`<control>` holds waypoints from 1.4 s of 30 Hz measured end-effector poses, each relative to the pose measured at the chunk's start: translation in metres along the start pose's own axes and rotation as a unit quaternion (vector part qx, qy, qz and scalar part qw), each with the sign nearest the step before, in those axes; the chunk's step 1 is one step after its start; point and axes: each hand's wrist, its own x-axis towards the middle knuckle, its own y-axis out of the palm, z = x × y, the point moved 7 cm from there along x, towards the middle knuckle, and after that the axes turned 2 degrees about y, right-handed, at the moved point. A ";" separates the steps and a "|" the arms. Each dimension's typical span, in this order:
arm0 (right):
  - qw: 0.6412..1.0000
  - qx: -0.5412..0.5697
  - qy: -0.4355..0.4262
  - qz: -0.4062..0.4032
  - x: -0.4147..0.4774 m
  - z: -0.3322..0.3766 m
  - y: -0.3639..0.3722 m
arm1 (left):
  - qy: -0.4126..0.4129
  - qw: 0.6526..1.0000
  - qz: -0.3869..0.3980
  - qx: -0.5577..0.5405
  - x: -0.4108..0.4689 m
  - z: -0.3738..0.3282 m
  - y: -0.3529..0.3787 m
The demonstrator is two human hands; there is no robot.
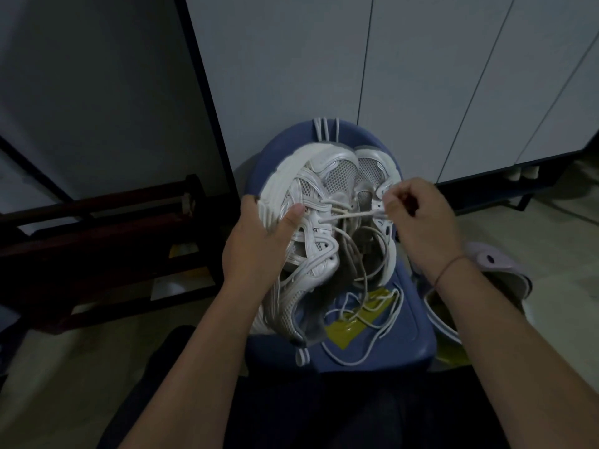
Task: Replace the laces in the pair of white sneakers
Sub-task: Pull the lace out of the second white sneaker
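Loose laces (377,301) lie on the near blue stool (411,335). Our left hand (256,244) grips the left sneaker (324,176), our right hand (418,218) pinching its taut lace (350,215); mid-threading, we judge, needing a steady rightward pull next.

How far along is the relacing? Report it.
Done: loose laces lie on the blue stool, apparently pulled out. In hand: left hand grips the near sneaker; right hand pinches a taut lace at its eyelets. Left: finishing it, then the second sneaker.
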 end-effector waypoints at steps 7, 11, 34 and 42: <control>0.975 -0.136 -0.150 0.089 -0.026 0.042 0.034 | 0.008 1.000 0.008 0.005 -0.003 -0.005 0.004; 0.990 0.013 -0.130 0.058 -0.019 0.040 0.023 | 0.008 1.000 0.008 0.001 -0.002 -0.003 0.004; 0.994 0.081 -0.077 0.002 -0.008 0.023 0.005 | 0.008 0.999 0.000 -0.032 0.001 -0.001 -0.002; 0.998 0.005 -0.013 -0.057 0.007 -0.003 -0.020 | 0.002 1.000 -0.007 -0.025 0.002 0.001 -0.004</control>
